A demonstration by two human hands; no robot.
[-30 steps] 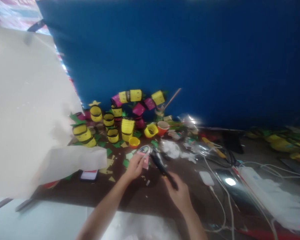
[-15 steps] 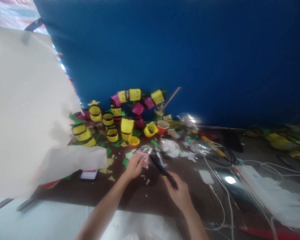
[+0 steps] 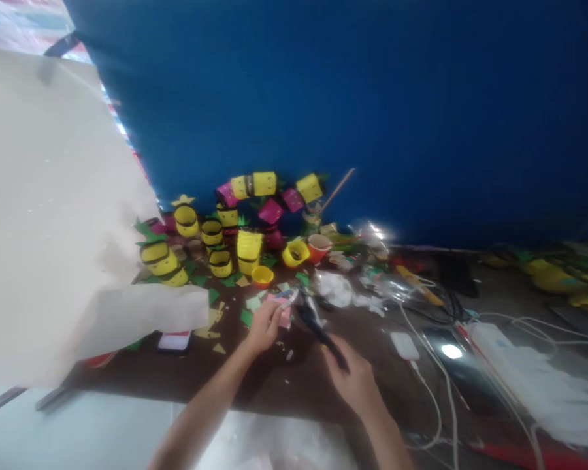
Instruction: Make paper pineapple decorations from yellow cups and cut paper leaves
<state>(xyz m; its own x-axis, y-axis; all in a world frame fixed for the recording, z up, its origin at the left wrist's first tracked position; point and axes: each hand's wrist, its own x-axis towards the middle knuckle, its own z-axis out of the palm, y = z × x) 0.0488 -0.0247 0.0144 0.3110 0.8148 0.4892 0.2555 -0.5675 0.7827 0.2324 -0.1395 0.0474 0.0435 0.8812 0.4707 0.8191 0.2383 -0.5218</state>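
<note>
My left hand (image 3: 263,326) is closed, its fingertips pinching a small pale strip (image 3: 288,298) that is too blurred to name. Just beyond and under those fingers shows a piece of pink paper (image 3: 285,317); I cannot tell whether it is held or lies on the table. The fingers of my right hand (image 3: 350,372) wrap round the handle of a long black tool (image 3: 318,328). Its far end points up and left, close to the pale strip. Blur hides the tool's exact kind.
Yellow ring-shaped pineapple crafts (image 3: 159,259) stand behind, beside a small yellow cup (image 3: 262,277) and an orange cup (image 3: 318,248). Green paper scraps (image 3: 246,318) litter the dark table. A phone (image 3: 174,343) lies left; white cables and a power strip (image 3: 524,372) lie right.
The pale strip at my left fingertips has turned a little and looks narrower. Both hands have stayed almost in place, with the black tool still in my right hand.
</note>
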